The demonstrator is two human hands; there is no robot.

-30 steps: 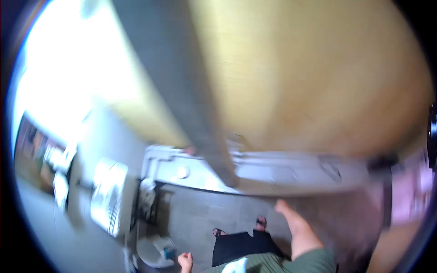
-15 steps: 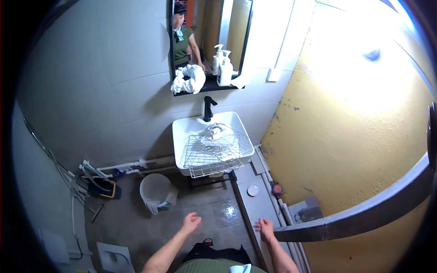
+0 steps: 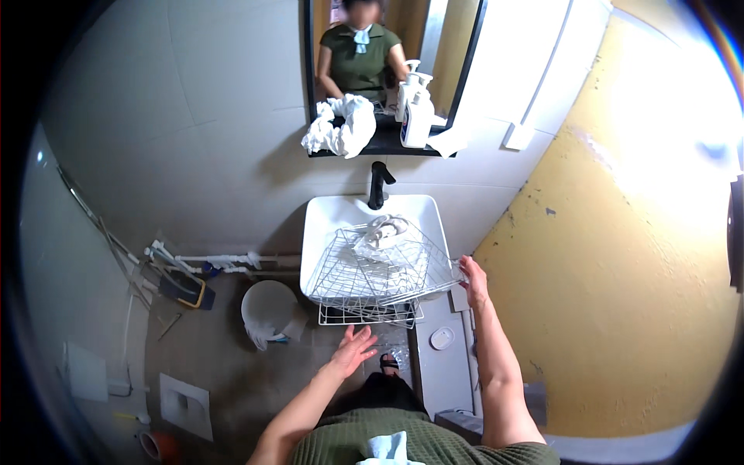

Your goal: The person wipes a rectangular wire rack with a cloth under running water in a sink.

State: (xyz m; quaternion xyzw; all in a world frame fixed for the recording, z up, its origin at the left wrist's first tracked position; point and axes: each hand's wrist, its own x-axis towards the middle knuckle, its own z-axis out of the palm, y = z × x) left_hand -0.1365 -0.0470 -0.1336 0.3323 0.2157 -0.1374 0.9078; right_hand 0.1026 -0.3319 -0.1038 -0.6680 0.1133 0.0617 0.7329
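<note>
A white sink [image 3: 316, 225] has thin metal wire racks [image 3: 349, 267] lying across it, overlapping, with their front edges sticking out past the basin. My right hand [image 3: 474, 280] is closed at the right end of the upper rack, fingers on its wire edge. Just below the front edge of the racks is my left hand [image 3: 354, 353], fingers spread, holding nothing. Among the wires in the basin sits a crumpled whitish bundle [image 3: 386, 232]; what it is I cannot make out. A black faucet [image 3: 378, 186] rises behind the basin.
Above the sink a black shelf [image 3: 387, 147] under a mirror holds white pump bottles [image 3: 417, 120] and a bunched white cloth [image 3: 341, 128]. On the floor at left stand a white bucket [image 3: 267, 302] and a squat toilet [image 3: 186, 404]. A ledge [image 3: 446, 364] with a round white lid [image 3: 442, 338] runs along the right.
I have stepped closer to the sink. My right hand has reached forward to the rack's right end and taken hold. My left hand has moved up toward the racks, its fingers now spread.
</note>
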